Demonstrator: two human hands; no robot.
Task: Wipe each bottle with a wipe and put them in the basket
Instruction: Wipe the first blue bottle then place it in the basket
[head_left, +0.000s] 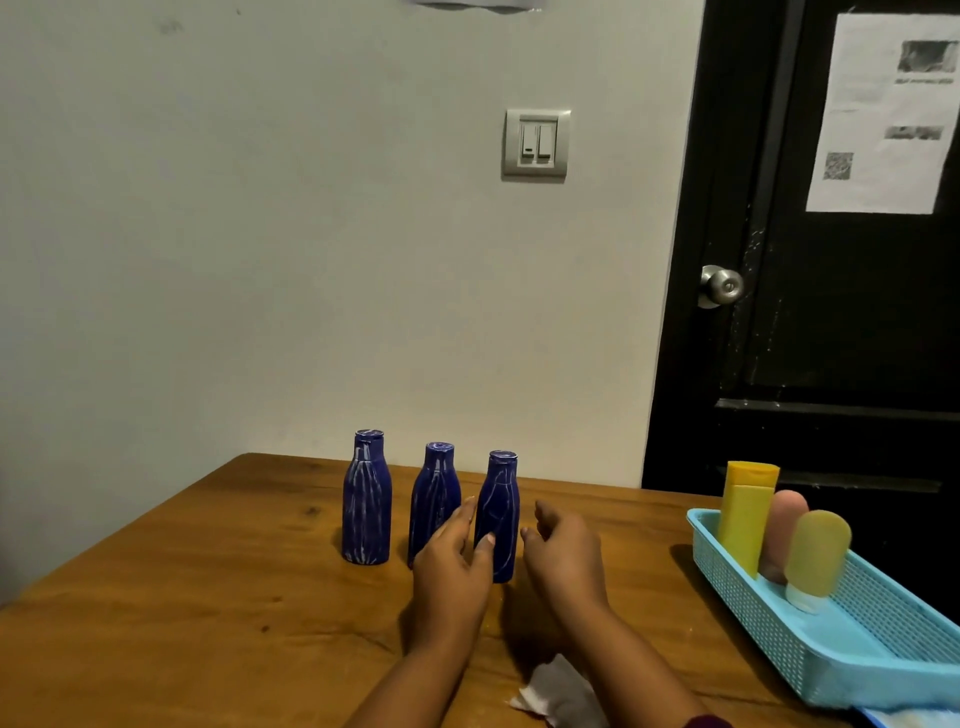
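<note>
One wipe; left hand, right hand, both loose, empty; three blue bottles

Wood-grain table w/ low sheen, matt blue bottles streaked white, perforated light-blue plastic basket, crumpled white wipe, shiny metal doorknob, paper sheet on dark door.

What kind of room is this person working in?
Probably a room in a home or small office: a wooden table stands by a plain white wall with a light switch, beside a dark door with a round knob and a printed notice.
</note>
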